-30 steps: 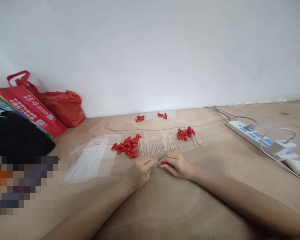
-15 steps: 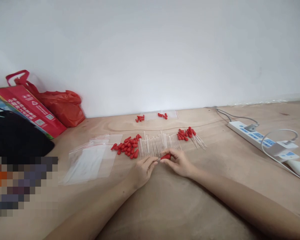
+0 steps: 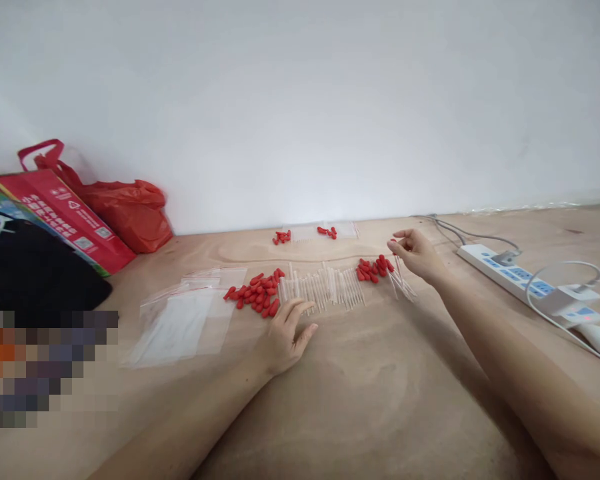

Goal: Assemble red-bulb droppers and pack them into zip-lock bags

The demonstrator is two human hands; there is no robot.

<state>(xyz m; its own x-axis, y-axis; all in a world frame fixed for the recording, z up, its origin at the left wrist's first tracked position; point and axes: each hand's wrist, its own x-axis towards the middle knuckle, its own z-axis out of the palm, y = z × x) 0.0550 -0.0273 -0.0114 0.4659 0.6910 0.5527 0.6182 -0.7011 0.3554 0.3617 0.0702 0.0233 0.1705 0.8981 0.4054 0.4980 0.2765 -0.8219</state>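
In the head view my right hand (image 3: 414, 253) pinches the red bulb of a glass dropper (image 3: 399, 268); its thin tube points down over several assembled droppers (image 3: 405, 288). My left hand (image 3: 287, 337) is open, fingers spread, at the near edge of a row of clear glass tubes (image 3: 320, 287). Whether its fingertips touch the tubes I cannot tell. Left of the row lies a pile of loose red rubber bulbs (image 3: 256, 293). A smaller group of red bulbs (image 3: 373, 269) sits at the row's right end, some of them fitted on tubes.
Clear zip bags (image 3: 180, 327) lie at the left. By the wall is another bag (image 3: 305, 232) with red bulbs (image 3: 327, 232) on it. A white power strip (image 3: 510, 270) with cables stands at the right. Red bags (image 3: 135, 207) and a black cloth item (image 3: 40, 273) are at far left.
My right hand has moved right and away from me, carrying the dropper from the middle to above the assembled ones. My left hand has let go and its fingers have spread.
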